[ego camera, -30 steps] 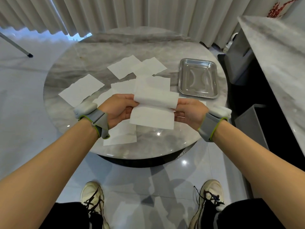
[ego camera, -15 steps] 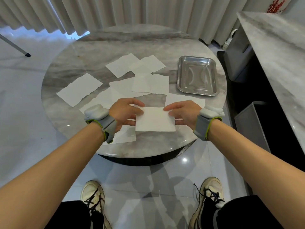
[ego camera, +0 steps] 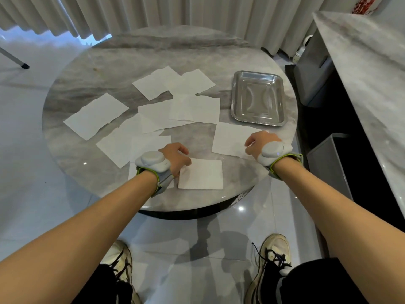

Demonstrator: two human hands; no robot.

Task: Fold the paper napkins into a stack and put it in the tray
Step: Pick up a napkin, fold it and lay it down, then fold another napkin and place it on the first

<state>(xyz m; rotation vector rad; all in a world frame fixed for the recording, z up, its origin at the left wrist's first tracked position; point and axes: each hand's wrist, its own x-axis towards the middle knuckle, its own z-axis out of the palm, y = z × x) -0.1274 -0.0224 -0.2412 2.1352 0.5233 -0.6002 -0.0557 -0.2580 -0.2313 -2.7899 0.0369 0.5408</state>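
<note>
Lying flat near the table's (ego camera: pixel 72 150) front edge, the folded napkin (ego camera: pixel 200 174) has my left hand (ego camera: pixel 175 155) curled at its left corner, seemingly touching it. My right hand (ego camera: pixel 258 141) rests loosely curled on an unfolded napkin (ego camera: pixel 230 139) just beyond. Farther on, loose napkins (ego camera: pixel 153 110) overlap across the middle. The steel tray (ego camera: pixel 236 102) sits empty at far right, near the rim.

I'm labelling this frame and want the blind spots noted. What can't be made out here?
- Head view: right hand fingertips, curled under the palm; grip on the napkin unclear.
- Folded napkin: layer count, seen from above.
- Sheet under the left hand, mostly hidden by the wrist.
</note>
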